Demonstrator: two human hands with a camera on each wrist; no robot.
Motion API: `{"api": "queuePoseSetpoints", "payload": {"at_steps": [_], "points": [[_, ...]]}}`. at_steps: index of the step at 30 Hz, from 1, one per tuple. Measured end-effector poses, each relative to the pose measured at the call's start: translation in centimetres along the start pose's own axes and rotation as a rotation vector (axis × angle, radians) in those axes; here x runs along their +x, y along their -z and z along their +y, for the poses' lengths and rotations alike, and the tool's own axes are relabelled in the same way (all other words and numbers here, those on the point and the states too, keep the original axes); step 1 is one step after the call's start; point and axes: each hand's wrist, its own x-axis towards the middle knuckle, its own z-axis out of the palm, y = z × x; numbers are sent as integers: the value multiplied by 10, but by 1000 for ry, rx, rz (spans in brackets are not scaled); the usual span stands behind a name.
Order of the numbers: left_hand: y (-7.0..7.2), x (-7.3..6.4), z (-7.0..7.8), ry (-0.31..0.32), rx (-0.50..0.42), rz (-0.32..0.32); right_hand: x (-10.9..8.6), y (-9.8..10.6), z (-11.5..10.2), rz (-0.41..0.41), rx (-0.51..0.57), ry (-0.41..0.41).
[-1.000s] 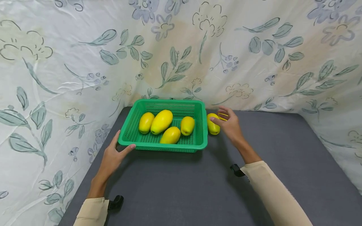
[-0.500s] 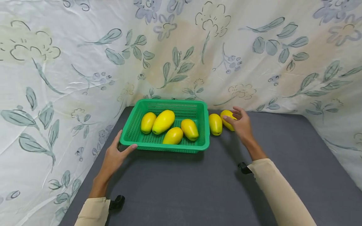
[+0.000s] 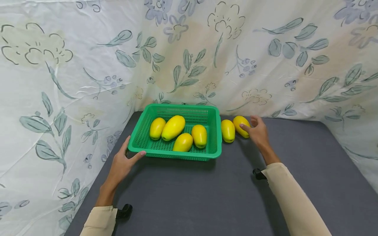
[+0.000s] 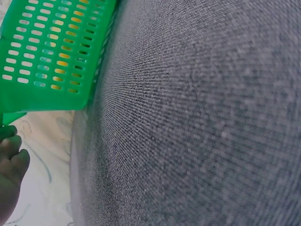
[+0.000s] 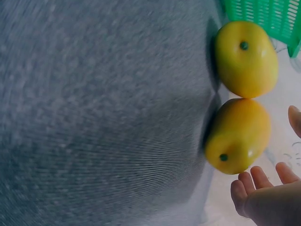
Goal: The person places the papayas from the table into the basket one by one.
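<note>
Right hand [image 3: 258,132] has shifted outward to the outer yellow fruit [image 3: 240,126] on the bench [image 3: 189,196]; fingers wide (contact unclear). Left hand [image 3: 121,164], fingers spread, at a corner of the green basket [image 3: 219,137]. Four fruits in, two out.

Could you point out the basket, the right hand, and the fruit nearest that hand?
Basket [image 3: 177,153]: head view, middle of its front rim.
Right hand [image 3: 259,133]: head view, middle of the hand.
Fruit [image 5: 239,134]: right wrist view, middle of its yellow skin.
</note>
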Motion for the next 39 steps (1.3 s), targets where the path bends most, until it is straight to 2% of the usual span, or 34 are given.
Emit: {"api": "queuePoseSetpoints", "payload": {"at_steps": [9, 16, 39], "points": [[2, 0, 1, 14, -1, -8, 7, -4, 16, -67, -44, -65], [0, -1, 1, 6, -27, -12, 7, -7, 20, -105, -61, -100], [0, 0, 0, 28, -3, -5, 1, -2, 17, -92, -74, -65]]}}
